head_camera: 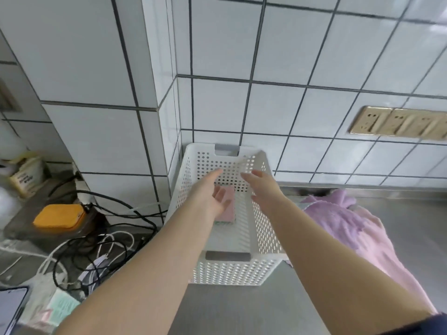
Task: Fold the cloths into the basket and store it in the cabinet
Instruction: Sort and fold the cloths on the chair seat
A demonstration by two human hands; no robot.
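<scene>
A: How are the hands shown?

B: Both are extended over the white perforated basket [263, 228]. The left hand [212, 194] is held with fingers straight and spread, palm turned inward; nothing is gripped. The right hand [262, 187] is likewise held with fingers relaxed and extended, and nothing is gripped by it.

A: Where are the cloths located?

B: A folded pink cloth [228, 204] is seen directly beneath the left hand, on the basket floor; a green edge is visible under it. Whether the cloth is touched by the fingers cannot be told. An unfolded lilac cloth [348, 226] is spread on the steel counter [242, 310], to the right of the right forearm and just beside the basket wall.

A: And the basket itself?

B: It is placed on the counter below both hands, its far end set against the tiled wall [290, 105] at the corner.

A: What is found left of the left arm?

B: Tangled cables [96, 252] and an orange case [59, 217] are seen there. Sockets [399, 123] are mounted on the wall, up and right of the right hand.
</scene>
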